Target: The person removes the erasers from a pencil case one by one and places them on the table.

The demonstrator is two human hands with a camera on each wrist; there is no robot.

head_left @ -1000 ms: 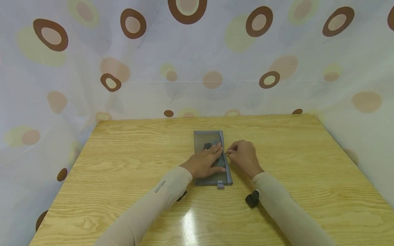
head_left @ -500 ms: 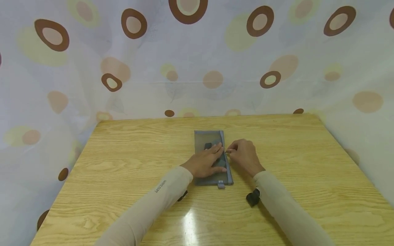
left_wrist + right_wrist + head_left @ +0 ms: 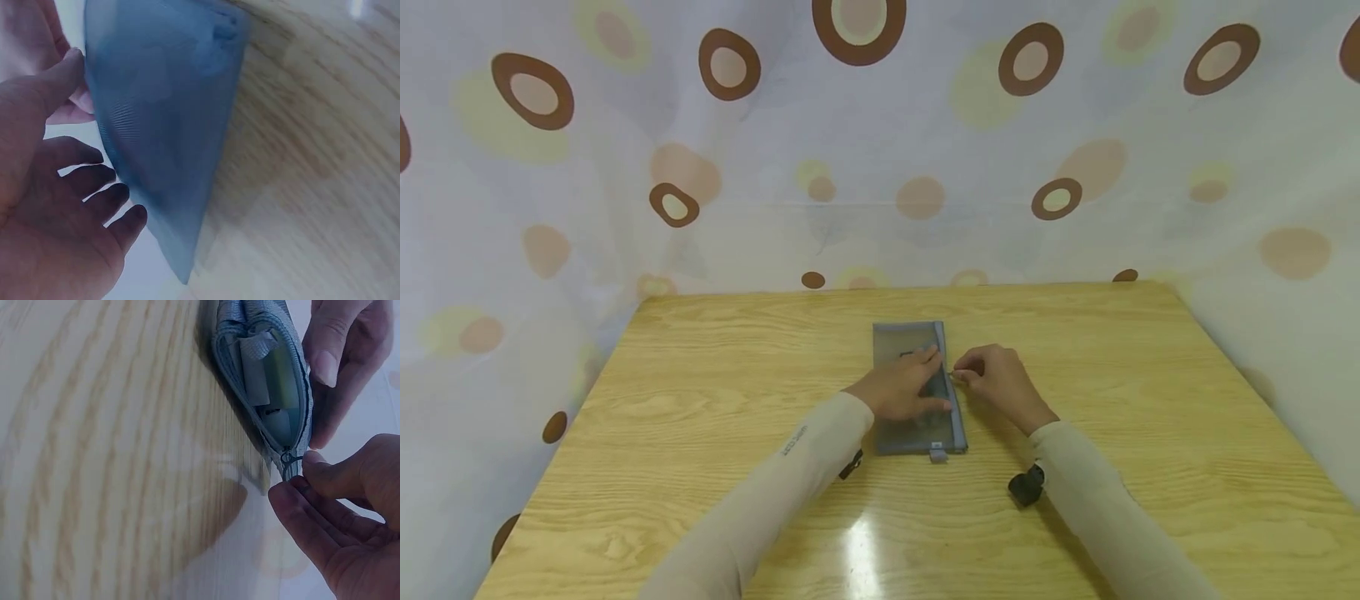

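A grey mesh zip pouch (image 3: 902,337) lies lengthwise on the table, its zipper edge facing right. My left hand (image 3: 902,387) rests across the middle of it with fingers extended; in the left wrist view, the pouch (image 3: 162,119) fills the space beside that hand's fingers. At the zipper edge, my right hand (image 3: 1000,379) pinches the zipper pull (image 3: 289,464) between thumb and fingers. In the right wrist view, the zipper gapes on the far side of the pull. Pale and yellowish items (image 3: 281,378) show inside the gap. My left hand partly covers the pouch's contents in the head view.
The wooden table (image 3: 737,358) extends around the pouch on all sides. A patterned curtain (image 3: 865,133) hangs behind it and at both sides. A small fabric tab (image 3: 938,456) sticks out from the pouch's near edge. Black wrist cameras sit under both sleeves.
My left hand has shifted slightly on the pouch, covering more of the dark item inside. My right wrist has swung slightly to the right, its fingers still at the zipper pull.
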